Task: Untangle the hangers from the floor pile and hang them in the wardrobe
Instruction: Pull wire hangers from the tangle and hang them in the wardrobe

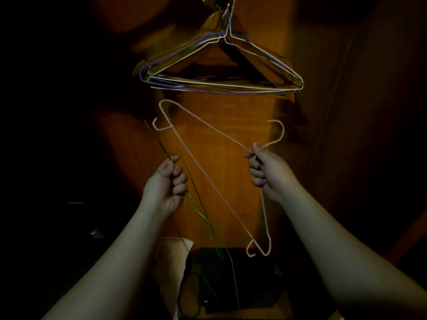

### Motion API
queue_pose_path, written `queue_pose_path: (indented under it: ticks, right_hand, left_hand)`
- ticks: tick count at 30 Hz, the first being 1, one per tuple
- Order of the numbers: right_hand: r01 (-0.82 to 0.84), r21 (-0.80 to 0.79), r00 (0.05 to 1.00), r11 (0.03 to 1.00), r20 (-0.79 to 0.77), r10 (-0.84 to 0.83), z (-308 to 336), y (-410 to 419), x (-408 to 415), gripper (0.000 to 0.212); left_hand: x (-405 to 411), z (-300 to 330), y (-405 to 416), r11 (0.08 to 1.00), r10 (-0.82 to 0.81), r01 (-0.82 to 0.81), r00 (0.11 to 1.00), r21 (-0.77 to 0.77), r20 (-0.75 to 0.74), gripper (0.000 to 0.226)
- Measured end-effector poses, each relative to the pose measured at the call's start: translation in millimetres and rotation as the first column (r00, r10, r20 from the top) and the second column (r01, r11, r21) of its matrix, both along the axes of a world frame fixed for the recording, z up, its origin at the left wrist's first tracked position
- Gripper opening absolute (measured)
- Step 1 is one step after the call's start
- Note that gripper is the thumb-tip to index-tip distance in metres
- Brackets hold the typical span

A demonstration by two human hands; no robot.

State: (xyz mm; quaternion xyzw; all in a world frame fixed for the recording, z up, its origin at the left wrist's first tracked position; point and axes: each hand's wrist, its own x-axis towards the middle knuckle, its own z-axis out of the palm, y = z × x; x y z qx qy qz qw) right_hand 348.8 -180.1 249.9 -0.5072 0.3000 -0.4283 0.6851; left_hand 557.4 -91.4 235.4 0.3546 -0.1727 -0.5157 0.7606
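I see the pink hanger (208, 179) held up in front of the wardrobe's wooden back panel (221, 204), tilted, its hook up and to the right. My right hand (265, 174) has its grip clenched round the wire at the neck, just below that hook. My left hand (166, 183) grasps the green hangers (196, 211), thin wires trailing down from the fist. Above, well apart from both hands, a bunch of hung hangers (217, 86), white and purple wire, hangs together. Below lies a pale bag (171, 257).
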Motion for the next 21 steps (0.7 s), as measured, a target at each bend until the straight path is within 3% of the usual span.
queue_pose_path:
  ticks: [5,8,10,13,21]
  right_hand:
    - [0.15,-0.103,0.987,0.983,-0.036,-0.154,20,-9,-25,0.032]
    - [0.239,-0.337,0.9,0.911,-0.274,-0.338,52,-9,-47,0.034]
    - [0.205,-0.488,0.817,0.848,-0.392,-0.423,74,-8,-58,0.032]
    - [0.112,-0.624,0.782,0.773,-0.425,-0.457,106,-15,-73,0.024]
    - [0.033,-0.798,0.74,0.601,-0.385,-0.552,191,-54,-69,0.028]
  left_hand:
    - [11,0,4,0.999,0.039,-0.04,0.998,0.015,0.059,0.022]
    - [23,2,6,0.996,0.082,-0.084,0.992,0.022,0.091,0.021]
    - [32,4,4,0.992,0.119,-0.123,0.986,0.023,0.118,0.021]
    - [44,14,0,0.987,0.156,-0.158,0.975,-0.004,0.156,0.022]
    - [51,77,-7,0.974,0.222,-0.206,0.952,-0.092,0.212,0.021]
